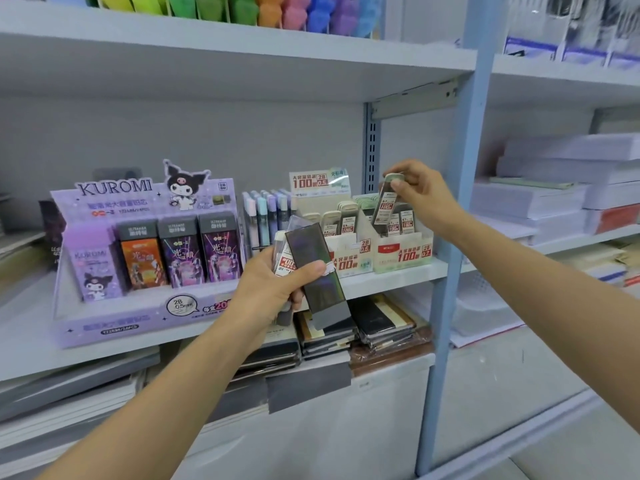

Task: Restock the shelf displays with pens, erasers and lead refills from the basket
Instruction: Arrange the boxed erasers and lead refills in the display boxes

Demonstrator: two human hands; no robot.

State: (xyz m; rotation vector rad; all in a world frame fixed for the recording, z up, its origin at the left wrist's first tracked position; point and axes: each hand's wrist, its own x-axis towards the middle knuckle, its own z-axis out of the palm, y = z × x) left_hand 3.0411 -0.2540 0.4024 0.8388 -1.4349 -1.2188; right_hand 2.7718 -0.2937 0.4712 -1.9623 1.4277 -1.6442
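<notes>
Leftmost, we see the purple Kuromi display box (pixel 145 265) standing on the white shelf (pixel 31 336), with a row of pastel pens (pixel 265 216) just beside it. Next comes our left hand (pixel 273 292), held in front of the shelf edge, its fingers and thumb curled round a dark shiny pack (pixel 315 275) and a lead refill case (pixel 284 259) tucked behind it. Further right stands the cardboard refill display (pixel 405 259). Our right hand (pixel 424 197) pinches the top of a second refill case (pixel 385 209) between thumb and fingertips. That case is tilted, its lower end among the cases in the display's right-hand compartment.
</notes>
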